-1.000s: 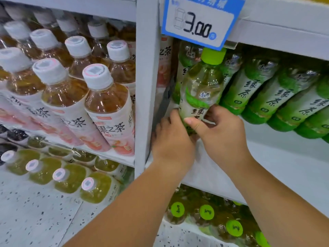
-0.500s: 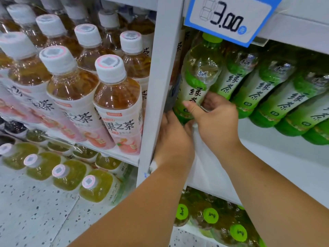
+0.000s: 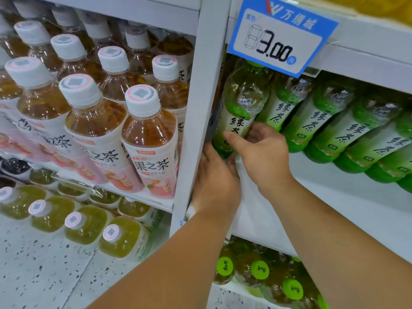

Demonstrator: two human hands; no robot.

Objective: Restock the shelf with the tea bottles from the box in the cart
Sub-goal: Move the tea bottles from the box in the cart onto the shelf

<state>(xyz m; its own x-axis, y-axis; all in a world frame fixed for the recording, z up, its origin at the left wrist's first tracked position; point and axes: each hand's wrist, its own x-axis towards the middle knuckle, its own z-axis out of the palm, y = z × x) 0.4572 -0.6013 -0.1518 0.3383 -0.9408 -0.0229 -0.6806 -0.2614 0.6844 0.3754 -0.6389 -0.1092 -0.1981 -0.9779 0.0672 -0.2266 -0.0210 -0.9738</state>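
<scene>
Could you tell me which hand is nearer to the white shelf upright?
Left. The left hand is beside the white upright, at the base of the green tea bottle; the right hand grips that bottle further right.

2 forearms (image 3: 156, 264) show, bare from the lower edge to the wrists. The left hand (image 3: 215, 177) and right hand (image 3: 265, 157) are bare as well, the right thumbnail short.

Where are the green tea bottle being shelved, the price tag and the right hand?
green tea bottle (image 3: 238, 122), head view, on its white label
price tag (image 3: 282, 35), head view, on its white panel
right hand (image 3: 266, 158), head view, on the back of the hand
</scene>
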